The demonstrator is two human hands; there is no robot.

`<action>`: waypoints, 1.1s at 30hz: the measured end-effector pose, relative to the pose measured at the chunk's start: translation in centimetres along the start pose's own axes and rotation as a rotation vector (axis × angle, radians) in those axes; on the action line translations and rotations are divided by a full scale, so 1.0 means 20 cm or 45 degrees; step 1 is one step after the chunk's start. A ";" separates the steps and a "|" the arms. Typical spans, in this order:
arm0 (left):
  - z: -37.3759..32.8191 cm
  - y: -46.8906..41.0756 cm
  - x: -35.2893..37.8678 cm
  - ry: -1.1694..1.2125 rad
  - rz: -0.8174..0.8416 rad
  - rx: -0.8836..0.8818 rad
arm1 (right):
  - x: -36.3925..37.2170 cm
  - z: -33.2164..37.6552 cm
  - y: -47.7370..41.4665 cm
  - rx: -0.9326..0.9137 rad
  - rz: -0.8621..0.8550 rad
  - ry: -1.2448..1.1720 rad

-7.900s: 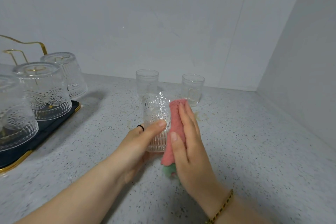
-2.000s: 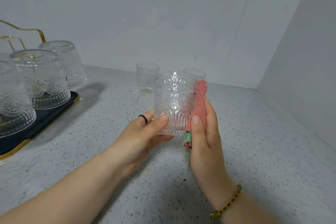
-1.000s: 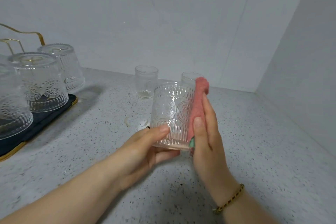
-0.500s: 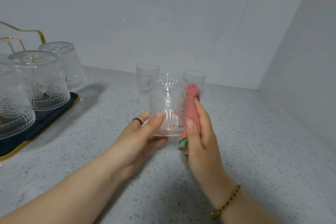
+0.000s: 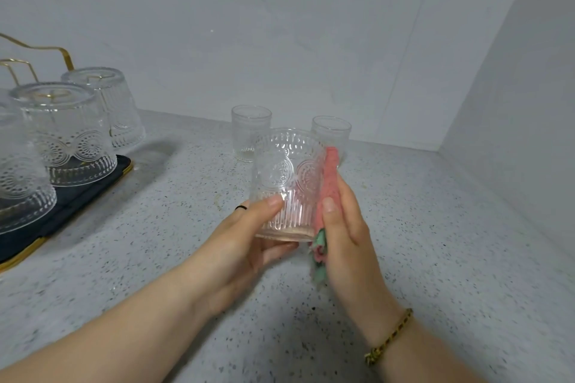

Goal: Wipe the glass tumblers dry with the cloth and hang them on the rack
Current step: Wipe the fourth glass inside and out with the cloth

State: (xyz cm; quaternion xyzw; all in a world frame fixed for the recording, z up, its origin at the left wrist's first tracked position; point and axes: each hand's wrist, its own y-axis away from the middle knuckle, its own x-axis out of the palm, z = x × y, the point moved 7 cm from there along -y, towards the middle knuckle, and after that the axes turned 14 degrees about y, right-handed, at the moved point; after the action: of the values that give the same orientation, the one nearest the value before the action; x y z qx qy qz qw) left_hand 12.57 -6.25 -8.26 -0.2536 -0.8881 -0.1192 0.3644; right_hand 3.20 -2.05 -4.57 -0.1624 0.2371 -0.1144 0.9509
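1. Head view, nearest first: the left hand (image 5: 236, 246) grips a patterned glass tumbler (image 5: 286, 177) low down, thumb across its front. It holds the tumbler upright above the middle of the bench (image 5: 435, 242), and the tumbler looks empty.
2. The right hand (image 5: 345, 236) pinches a folded pink cloth (image 5: 329, 180) between thumb and fingers and presses it against the tumbler's right side — wiping seems under way, hanging not yet done.
3. At the bench's left edge, a rack (image 5: 65, 54) of gold wire on a dark tray carries three tumblers (image 5: 65, 134) upside down — that share looks finished.
4. Toward the back edge, two plainer glasses (image 5: 250, 134) stand upright, slightly apart and apparently empty. Whether they are wet cannot be told, but they likely await wiping.
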 end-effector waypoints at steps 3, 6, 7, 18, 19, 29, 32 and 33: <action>-0.03 -0.01 0.00 0.059 -0.018 0.017 | 0.06 0.00 0.01 -0.074 0.005 0.115; -0.05 0.00 0.02 0.107 -0.001 0.029 | 0.09 0.07 0.03 -0.325 -0.115 0.317; -0.05 0.00 0.03 0.124 0.020 0.020 | 0.08 0.09 0.03 -0.397 -0.151 0.352; -0.06 0.00 0.06 0.208 0.164 0.004 | 0.05 0.00 0.01 -0.075 -0.011 0.075; -0.06 0.00 0.05 0.212 0.141 0.018 | 0.06 0.00 0.02 -0.100 -0.043 0.150; -0.01 0.02 0.06 -0.091 0.292 -0.175 | -0.13 0.08 0.01 -0.198 -0.399 0.192; -0.02 0.03 0.06 -0.197 0.303 -0.200 | -0.23 0.05 0.02 -0.026 -0.480 -0.047; -0.03 0.03 0.06 -0.249 0.308 -0.201 | -0.26 0.05 0.02 0.004 -0.505 -0.089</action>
State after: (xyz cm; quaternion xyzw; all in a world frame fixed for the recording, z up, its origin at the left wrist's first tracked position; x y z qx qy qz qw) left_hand 12.58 -5.52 -6.94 -0.3968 -0.8702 -0.1187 0.2669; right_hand -0.71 0.08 -1.84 -0.2086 0.1671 -0.2942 0.9176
